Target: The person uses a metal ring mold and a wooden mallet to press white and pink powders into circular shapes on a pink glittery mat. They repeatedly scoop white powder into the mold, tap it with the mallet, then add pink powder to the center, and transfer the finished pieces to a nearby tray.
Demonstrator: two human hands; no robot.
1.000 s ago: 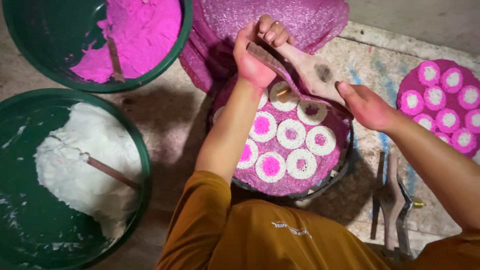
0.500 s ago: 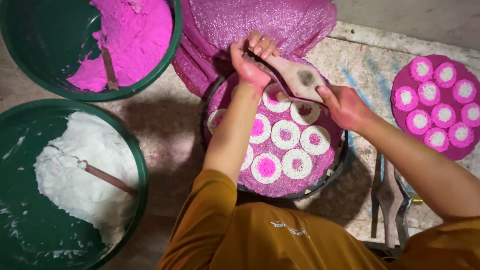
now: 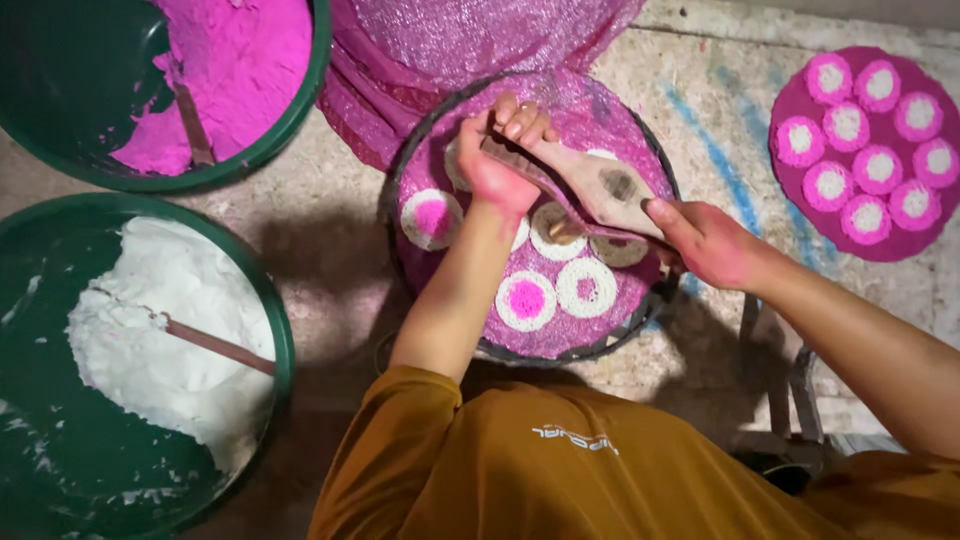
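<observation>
While both hands work over the round tray [image 3: 610, 345] in the middle of the scene, the wooden paddle [image 3: 600, 180] lies between them, its long axis running from far left down to near right across the tray's pink cloth [image 3: 600, 110]. The left hand [image 3: 500, 160] is curled closed around the paddle's far-left end, fingers folded over the top; the right hand [image 3: 705, 240] is closed on the handle at the near-right end, so each hand holds one end and neither is clearly nearer the middle. Directly under the paddle sit white round cakes with pink centres [image 3: 527, 298], some partly hidden by the wood and the left forearm; the one at the left edge [image 3: 432, 218] lies clear of the paddle. Well apart on the right, a pink disc carrying finished cakes [image 3: 860, 230] rests on the floor. To the left, a green basin of white flour [image 3: 270, 330] with a stick in it is near, and a green basin of pink flour [image 3: 300, 100] is far. More folded pink cloth [image 3: 480, 40] lies just beyond the tray.
</observation>
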